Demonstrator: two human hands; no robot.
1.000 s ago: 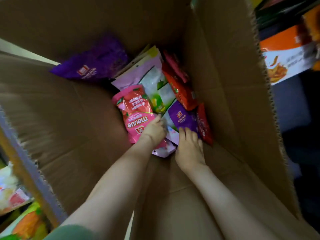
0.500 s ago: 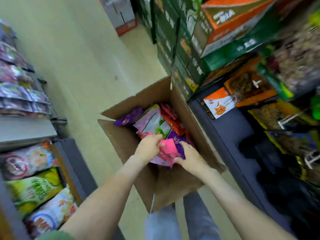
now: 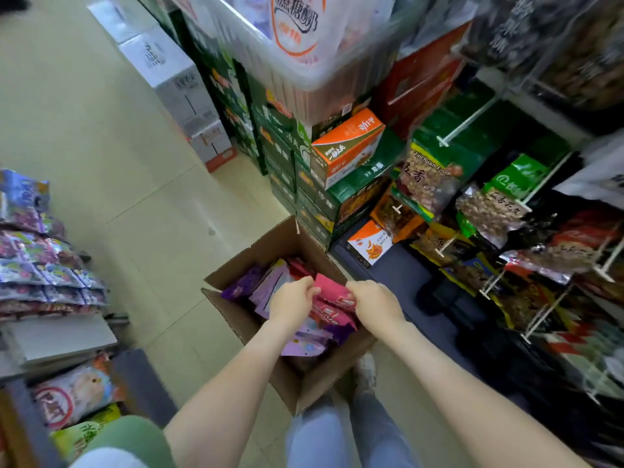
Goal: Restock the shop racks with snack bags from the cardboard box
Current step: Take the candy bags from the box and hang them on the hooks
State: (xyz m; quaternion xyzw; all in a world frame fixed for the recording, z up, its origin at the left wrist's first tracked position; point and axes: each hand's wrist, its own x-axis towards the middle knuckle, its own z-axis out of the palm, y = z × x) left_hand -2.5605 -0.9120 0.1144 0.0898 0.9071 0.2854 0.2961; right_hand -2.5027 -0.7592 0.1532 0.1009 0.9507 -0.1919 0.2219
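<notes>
Pink plastic snack bags (image 3: 332, 293) now higher over open brown cardboard box (image 3: 290, 380), within clamped fingers of left hand (image 3: 292, 303) and right hand (image 3: 375, 304).

Bright, even light; blurred, warped edges.

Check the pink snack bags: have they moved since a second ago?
Yes. The pink snack bags lay on the floor of the cardboard box; now the left hand and right hand hold them raised toward its opening.
</notes>
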